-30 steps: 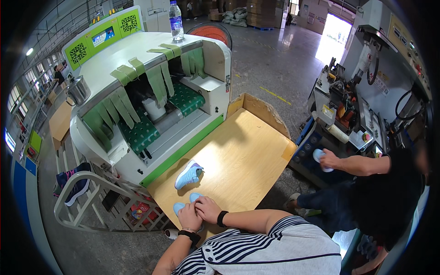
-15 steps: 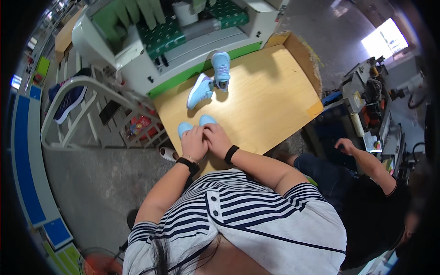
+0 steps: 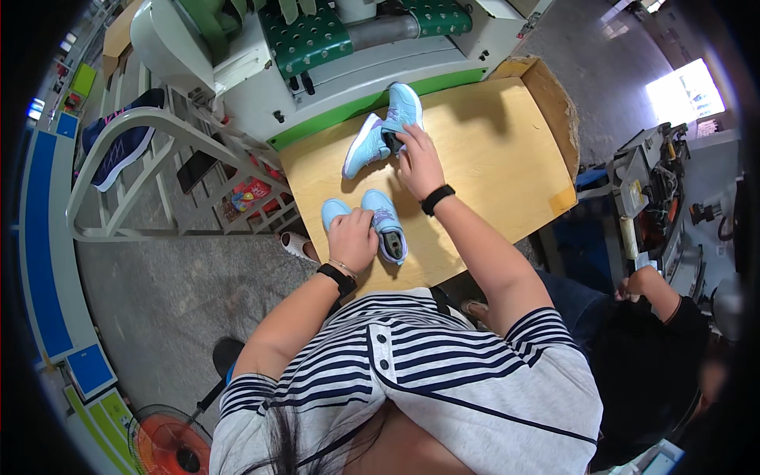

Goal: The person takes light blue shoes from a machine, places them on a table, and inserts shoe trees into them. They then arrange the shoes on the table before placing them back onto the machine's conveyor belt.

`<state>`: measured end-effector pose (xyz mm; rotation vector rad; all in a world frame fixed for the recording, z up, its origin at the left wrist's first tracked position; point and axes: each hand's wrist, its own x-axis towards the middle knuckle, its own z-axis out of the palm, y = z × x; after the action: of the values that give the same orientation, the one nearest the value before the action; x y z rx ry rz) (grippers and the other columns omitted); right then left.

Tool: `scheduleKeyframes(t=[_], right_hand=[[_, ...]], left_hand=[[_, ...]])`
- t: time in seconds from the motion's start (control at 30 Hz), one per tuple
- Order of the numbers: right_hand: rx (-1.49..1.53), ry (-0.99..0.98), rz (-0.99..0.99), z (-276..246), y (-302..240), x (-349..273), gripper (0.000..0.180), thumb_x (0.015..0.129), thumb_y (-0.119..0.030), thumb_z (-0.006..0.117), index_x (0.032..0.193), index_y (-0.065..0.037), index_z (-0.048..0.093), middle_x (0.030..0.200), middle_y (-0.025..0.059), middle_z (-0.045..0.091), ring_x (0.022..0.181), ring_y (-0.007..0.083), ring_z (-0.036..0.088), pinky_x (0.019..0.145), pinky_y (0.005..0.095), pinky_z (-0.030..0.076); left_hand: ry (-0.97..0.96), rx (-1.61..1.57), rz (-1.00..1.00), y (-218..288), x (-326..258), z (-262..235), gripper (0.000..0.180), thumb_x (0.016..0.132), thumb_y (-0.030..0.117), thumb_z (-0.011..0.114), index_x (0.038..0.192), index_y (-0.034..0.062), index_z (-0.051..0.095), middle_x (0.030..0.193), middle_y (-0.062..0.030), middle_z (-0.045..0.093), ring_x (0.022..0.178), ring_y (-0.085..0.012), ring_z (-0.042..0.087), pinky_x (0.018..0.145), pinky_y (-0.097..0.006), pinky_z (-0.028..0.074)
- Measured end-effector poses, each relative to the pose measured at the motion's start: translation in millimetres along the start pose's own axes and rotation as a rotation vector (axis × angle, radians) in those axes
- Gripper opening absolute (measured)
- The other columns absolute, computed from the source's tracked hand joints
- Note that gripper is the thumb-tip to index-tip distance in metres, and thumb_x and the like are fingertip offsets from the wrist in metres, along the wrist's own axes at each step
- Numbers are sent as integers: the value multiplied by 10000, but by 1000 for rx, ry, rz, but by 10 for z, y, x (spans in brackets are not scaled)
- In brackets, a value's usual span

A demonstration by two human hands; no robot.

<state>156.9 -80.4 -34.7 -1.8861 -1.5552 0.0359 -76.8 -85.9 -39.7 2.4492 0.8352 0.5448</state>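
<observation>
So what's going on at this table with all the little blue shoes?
A person in a striped top stands at a wooden table in front of a white and green machine. Their left hand rests on a pair of small light-blue shoes at the near edge. Their right hand reaches across to a second pair of light-blue shoes lying close to the machine. A dark blue shoe sits on a white rack to the left, and another person works at a bench on the right.
</observation>
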Motion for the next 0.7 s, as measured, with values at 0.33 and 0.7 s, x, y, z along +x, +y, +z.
scheduleKeyframes(t=[0.33,0.7], right_hand=[[468,126,643,219,558,108,750,790,-102,736,1409,48,342,1286,268,514,1192,389,522,1025,396,418],[378,166,761,-317,466,-1119,750,823,-181,736,1412,67,345,1329,265,480,1238,391,470,1075,428,371]], left_hand=[[91,-199,-374,-546,687,-65,726,725,141,748,1351,32,397,1252,-227,478,1224,-414,442,1055,-446,373],[128,-782,-298,-777,1647,-202,404,813,279,791,1055,-8,640,911,-44,652,804,-115,588,747,-268,497]])
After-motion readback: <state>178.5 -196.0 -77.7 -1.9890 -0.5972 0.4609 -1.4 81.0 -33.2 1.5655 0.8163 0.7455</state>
